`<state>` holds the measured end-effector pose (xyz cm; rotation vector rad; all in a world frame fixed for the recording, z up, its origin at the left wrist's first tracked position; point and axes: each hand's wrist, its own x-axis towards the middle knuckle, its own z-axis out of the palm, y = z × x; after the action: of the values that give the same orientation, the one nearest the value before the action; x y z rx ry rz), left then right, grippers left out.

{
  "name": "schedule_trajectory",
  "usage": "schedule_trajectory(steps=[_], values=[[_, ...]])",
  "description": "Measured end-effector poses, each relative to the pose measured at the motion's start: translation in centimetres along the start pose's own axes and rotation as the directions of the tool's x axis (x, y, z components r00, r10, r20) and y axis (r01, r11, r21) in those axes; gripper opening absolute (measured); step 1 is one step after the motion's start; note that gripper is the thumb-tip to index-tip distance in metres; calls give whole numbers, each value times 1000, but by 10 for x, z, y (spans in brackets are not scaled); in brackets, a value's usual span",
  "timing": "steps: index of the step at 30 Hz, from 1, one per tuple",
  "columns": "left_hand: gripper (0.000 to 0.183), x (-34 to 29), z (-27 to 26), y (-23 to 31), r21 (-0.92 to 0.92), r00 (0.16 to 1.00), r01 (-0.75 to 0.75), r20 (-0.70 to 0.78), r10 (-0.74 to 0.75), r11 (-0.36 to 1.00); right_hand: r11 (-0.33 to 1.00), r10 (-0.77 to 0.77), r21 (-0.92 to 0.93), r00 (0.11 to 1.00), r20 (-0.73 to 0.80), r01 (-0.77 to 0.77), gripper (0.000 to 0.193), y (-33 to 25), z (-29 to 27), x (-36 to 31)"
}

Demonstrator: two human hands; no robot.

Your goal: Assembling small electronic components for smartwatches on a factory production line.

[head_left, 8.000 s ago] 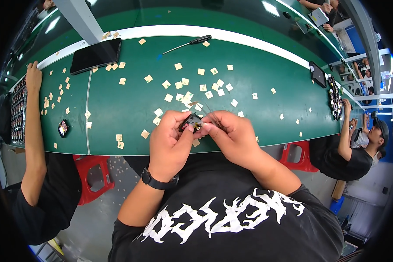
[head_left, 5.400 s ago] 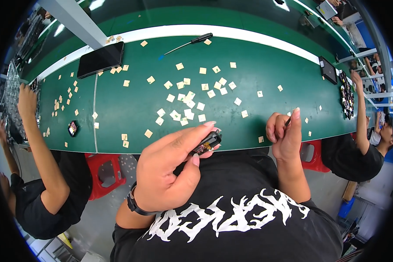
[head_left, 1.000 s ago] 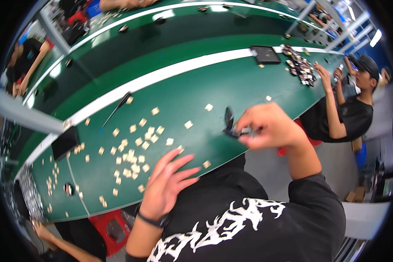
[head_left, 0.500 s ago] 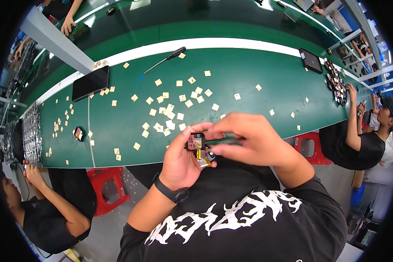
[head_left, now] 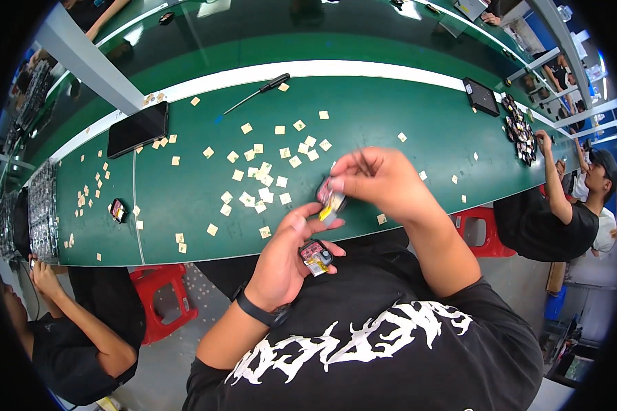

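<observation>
Green matting covers the long workbench [head_left: 391, 116], smooth and flat, with a white strip along its far edge. Small tan square pads [head_left: 264, 171] lie scattered over it, thickest in a loose heap in front of the person. A flat black tablet [head_left: 138, 129] rests at the far left, and a thin screwdriver [head_left: 257, 92] with a black handle lies slanted near the white strip. A small dark gadget [head_left: 117, 209] sits alone near the bench's near left edge.

The left hand [head_left: 284, 264], a black band on its wrist, is curled around a small black rounded-square device [head_left: 315, 255] with a yellow piece showing, held just off the bench's near edge. The right hand [head_left: 380, 181] is raised above it, fingertips pinched on a small pale part [head_left: 332, 202] with a yellow tag hanging down.
</observation>
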<state>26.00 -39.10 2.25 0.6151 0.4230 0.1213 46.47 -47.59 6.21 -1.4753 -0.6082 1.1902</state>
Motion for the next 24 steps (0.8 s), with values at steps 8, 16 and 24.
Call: schedule_trajectory(steps=[8,16,24], values=[[48,-22,-9,4,-56,984,-172,-56,169,984,933,-62,-359,977,-206,-17,16,20,-9,38],[46,-19,-23,-1,50,908,-402,-103,405,914,451,-697,-821,712,-78,351,25,19,7,15],[53,-17,-14,1,31,854,-520,-14,521,854,998,-29,-53,997,75,33,23,29,61,-25]])
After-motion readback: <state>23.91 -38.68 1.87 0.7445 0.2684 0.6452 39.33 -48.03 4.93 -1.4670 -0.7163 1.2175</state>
